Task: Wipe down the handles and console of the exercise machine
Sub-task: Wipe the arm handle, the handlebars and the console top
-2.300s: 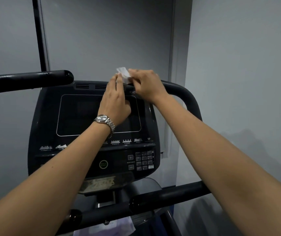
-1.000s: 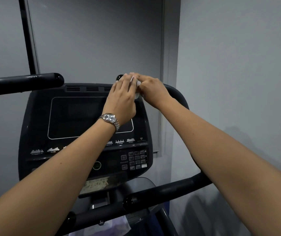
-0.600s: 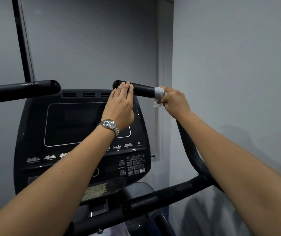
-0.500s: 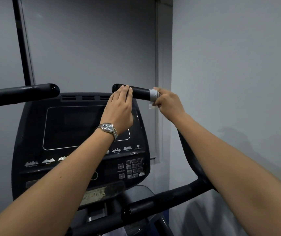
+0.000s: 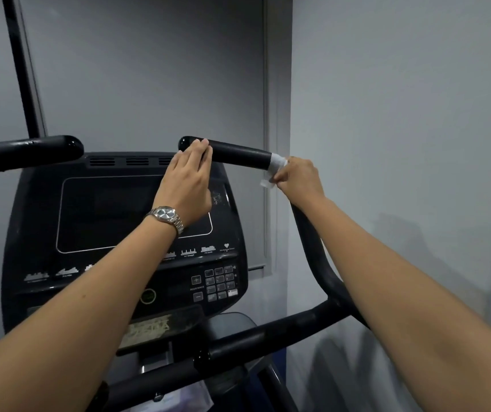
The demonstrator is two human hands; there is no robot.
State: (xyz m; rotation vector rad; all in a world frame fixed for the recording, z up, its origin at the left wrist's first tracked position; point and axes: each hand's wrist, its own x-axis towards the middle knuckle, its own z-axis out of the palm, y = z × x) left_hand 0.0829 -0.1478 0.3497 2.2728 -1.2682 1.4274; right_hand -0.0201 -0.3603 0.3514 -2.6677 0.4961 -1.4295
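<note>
Right hand [image 5: 297, 181] pinches a white wipe [image 5: 276, 165] wrapped round the right handle [image 5: 238, 154], where the straight run meets the bend. Left hand [image 5: 187, 182] lies with straight fingers over the handle's tip, steadying it.

To do well: keep the wipe cinched all round (a loose tail hangs below), twist to catch the underside, and carry on down the curve.

Console [image 5: 119, 218] likely still to wipe.

A second ago the wipe sat at the tip; it has since slid outward.
</note>
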